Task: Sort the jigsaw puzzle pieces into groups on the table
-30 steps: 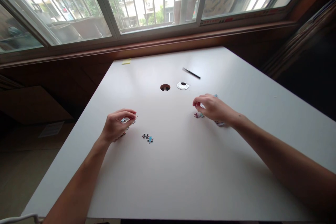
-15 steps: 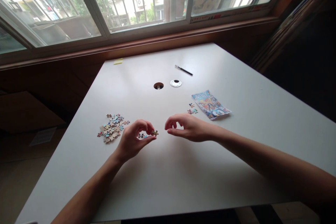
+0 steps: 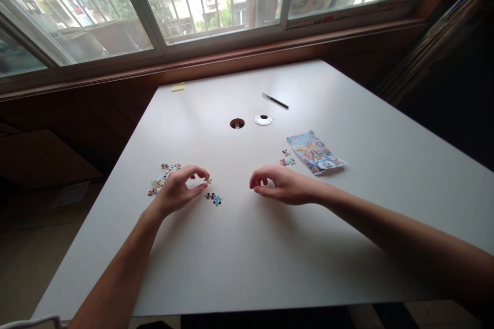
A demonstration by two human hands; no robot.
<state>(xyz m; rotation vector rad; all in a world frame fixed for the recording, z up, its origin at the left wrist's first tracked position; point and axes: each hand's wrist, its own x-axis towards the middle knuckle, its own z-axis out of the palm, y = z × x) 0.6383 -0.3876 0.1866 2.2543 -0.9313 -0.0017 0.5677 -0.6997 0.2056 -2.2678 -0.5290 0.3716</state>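
Between the thumb and fingers of my left hand (image 3: 179, 189) is a small puzzle piece (image 3: 208, 180), held just above the white table (image 3: 231, 257). Behind that hand lies a pile of loose puzzle pieces (image 3: 158, 184), partly hidden by it. A few joined pieces (image 3: 214, 198), dark and light blue, lie to the right of and below its fingertips. My right hand (image 3: 283, 185) hovers or rests at the middle right, its fingers curled with a gap to the thumb and nothing seen between them. Near it is a small group of pieces (image 3: 287, 161).
A colourful printed sheet (image 3: 316, 152) lies right of the small group. Farther back are a black pen (image 3: 276, 101), a round silver cover (image 3: 263, 120), a hole in the table (image 3: 237, 123) and a yellow sticker (image 3: 178, 87). A window is behind the table.
My left hand has moved left and slightly back towards the pile with its piece, uncovering the joined pieces. My right hand has hardly moved. The view has shifted slightly.
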